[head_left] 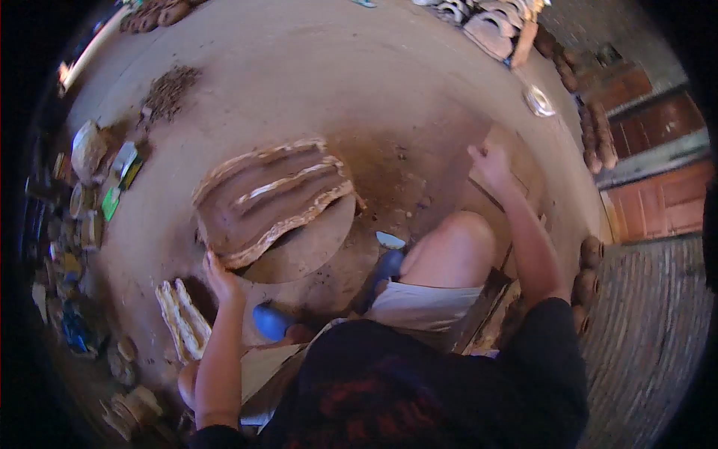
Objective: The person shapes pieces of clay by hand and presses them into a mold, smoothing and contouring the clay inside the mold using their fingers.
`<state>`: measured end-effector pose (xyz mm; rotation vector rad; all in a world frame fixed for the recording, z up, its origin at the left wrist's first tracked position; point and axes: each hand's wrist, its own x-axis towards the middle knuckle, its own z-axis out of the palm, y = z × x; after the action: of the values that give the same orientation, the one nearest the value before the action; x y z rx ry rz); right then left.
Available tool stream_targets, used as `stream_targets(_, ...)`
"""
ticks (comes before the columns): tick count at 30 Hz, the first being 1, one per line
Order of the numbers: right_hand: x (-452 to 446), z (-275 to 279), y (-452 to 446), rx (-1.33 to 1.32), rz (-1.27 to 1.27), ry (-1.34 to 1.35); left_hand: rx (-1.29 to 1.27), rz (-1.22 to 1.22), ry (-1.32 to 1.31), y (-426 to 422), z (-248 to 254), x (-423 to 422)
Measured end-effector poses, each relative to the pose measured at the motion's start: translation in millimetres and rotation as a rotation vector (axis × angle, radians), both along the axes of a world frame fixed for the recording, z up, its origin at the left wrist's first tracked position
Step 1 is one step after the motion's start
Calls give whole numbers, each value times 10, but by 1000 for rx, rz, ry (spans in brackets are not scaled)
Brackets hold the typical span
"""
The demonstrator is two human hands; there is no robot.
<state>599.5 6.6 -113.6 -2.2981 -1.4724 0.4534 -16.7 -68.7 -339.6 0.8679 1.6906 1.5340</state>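
Observation:
A wavy-edged mould [258, 200] with a pale, ragged rim and brown clay-like lining rests tilted over a round board [318, 243] on the floor. One pale ridge runs lengthwise inside it. My left hand [221, 278] grips the mould's near left corner, the fingers at its rim. Off to the right, my right hand [492, 166] is raised away from the mould, its fingers curled together. What those fingers hold, if anything, I cannot make out. A brown blur shows beside them, above a flat board [523, 161].
Pale ridged pieces [182, 318] lie by my left leg. A small white-edged piece [390, 240] is near my right foot. Crumbled clay [170, 91] sits farther back. Assorted containers [90, 224] line the left side; brown pots [587, 288] stand at the right.

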Motion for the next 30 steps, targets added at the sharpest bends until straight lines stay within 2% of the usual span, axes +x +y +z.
stream_targets(1,356,-275,-171,0,-41,-24,-85,-17,-91,-81,98,-10)
stream_targets(3,1137,-1124,-530,-189,-43,-261,-249,-37,-267,-227,373,-103)
stream_targets(6,1036,-1432,-973,-549,-275,-169,-313,154,-151,-179,441,-170)
stream_targets(8,1129,-1858,-1133,-535,-180,-258,-225,143,-87,-94,385,-311)
stream_targets(10,1326,-2484,-1249,-348,-48,-505,-169,205,-59,63,722,-189)
stream_targets(11,1095,-2332,-1263,-308,-197,-383,-191,178,6,70,852,-113)
stream_targets(14,629,-1591,-1189,-316,-46,-133,-299,91,219,136,853,-213)
stream_targets(15,533,-1550,-1187,-321,9,-53,-214,16,280,170,771,-229)
stream_targets(17,784,-2156,-1299,-177,-154,-358,-106,-156,300,259,621,-182)
stream_targets(18,729,-1994,-1282,-209,-82,-247,-76,-254,259,245,593,-100)
stream_targets(19,682,-1711,-1256,-247,-12,-144,-148,-220,53,188,671,111)
stream_targets(21,1078,-2226,-1270,-313,-175,-135,-234,-238,-24,112,691,341)
stream_targets(22,1328,-2516,-1311,-233,-264,-167,-260,-291,107,74,553,361)
stream_targets(24,1614,-2914,-1309,-65,-450,-225,-141,-263,624,-94,142,384)
stream_targets(26,1586,-2507,-1158,-10,-203,-103,-171,-280,880,-169,-128,366)
stream_targets(28,1189,-1636,-953,279,-337,447,-349,-349,866,-217,-254,337)
stream_targets(30,690,-810,-586,553,-558,1080,-434,-283,626,-171,196,535)
